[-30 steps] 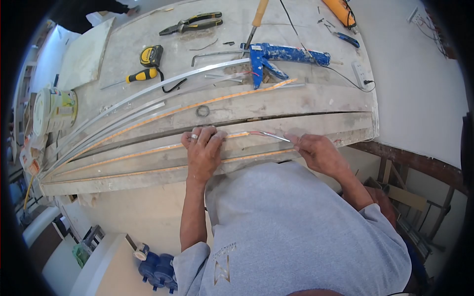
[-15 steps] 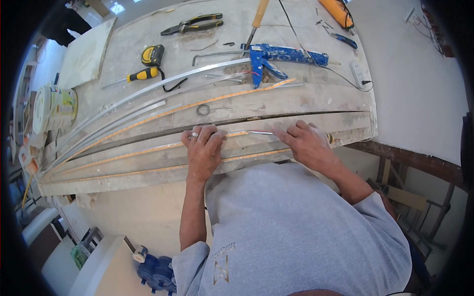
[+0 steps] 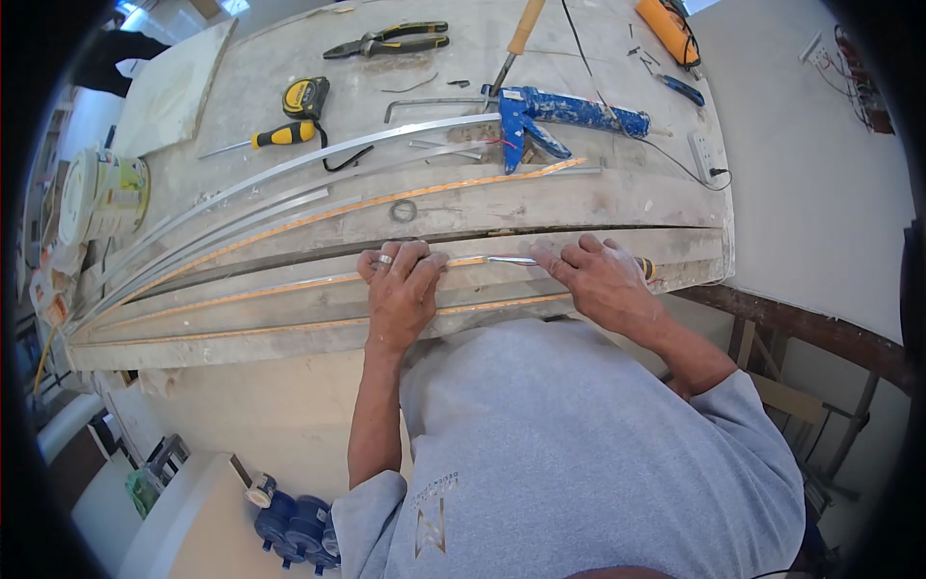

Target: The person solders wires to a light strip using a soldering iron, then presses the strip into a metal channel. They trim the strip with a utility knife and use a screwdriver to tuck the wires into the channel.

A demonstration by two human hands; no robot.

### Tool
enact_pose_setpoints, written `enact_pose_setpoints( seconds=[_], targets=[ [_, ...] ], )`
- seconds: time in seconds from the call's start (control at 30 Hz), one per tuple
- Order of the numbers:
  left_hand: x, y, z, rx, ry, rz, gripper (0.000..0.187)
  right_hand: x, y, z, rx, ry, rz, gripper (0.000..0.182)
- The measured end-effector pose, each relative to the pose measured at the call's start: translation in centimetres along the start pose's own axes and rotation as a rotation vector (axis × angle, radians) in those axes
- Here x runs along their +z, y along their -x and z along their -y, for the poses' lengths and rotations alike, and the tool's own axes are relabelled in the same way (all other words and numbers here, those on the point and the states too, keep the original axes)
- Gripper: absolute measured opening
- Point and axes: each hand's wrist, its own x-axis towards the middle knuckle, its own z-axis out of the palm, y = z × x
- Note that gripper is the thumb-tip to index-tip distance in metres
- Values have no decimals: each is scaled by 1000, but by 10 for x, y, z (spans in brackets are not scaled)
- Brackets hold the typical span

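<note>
Under the left hand (image 3: 398,294), the thin strip (image 3: 470,261) looks orange and silvery.

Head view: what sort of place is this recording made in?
Probably a workshop or an indoor fit-out site. A pale, stained, worn work table carries a blue, paint-spattered caulking gun, a yellow-and-black tape measure and black-and-yellow pliers.

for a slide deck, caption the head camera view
Left hand on an orange strip at a worn bench, right hand holding a screwdriver to its end
</note>
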Motion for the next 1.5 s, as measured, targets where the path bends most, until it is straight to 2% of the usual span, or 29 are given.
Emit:
enact_pose_setpoints(
  seconds=[0.57, 0.67, 0.87, 0.93, 1.13, 1.23, 1.37, 1.43, 1.5],
  targets=[
    [4, 6, 3, -1, -22, 6, 23, -5, -3, 4, -71, 99, -70, 60],
    [2, 5, 2, -1, -13, -2, 22, 0, 6, -4, -76, -16, -31, 61],
    [-4, 3, -8, -41, -1, 35, 24, 8, 27, -16, 134, -190, -50, 63],
    [-4, 3, -8, -53, -2, 43, 25, 5, 32, -14, 202, -262, -30, 57],
    [-6, 0, -8, -71, 70, 54, 24, 10, 44, -11, 199, -444, -93, 50],
    [-7, -1, -10, -109, 71, 94, 23, 12, 43, -14, 177, -440, -41, 51],
    [-4, 2, -10, -114, 62, 81, 19, 11, 34, -12, 107, -413, -73, 53],
    [-5, 2, -9, -115, 67, 79, 18, 4, 27, -8, 91, -359, 112, 61],
    [-6, 1, -9, -114, 56, 91, 27, -5, 16, -4, 78, -340, 181, 63]
  ],
)
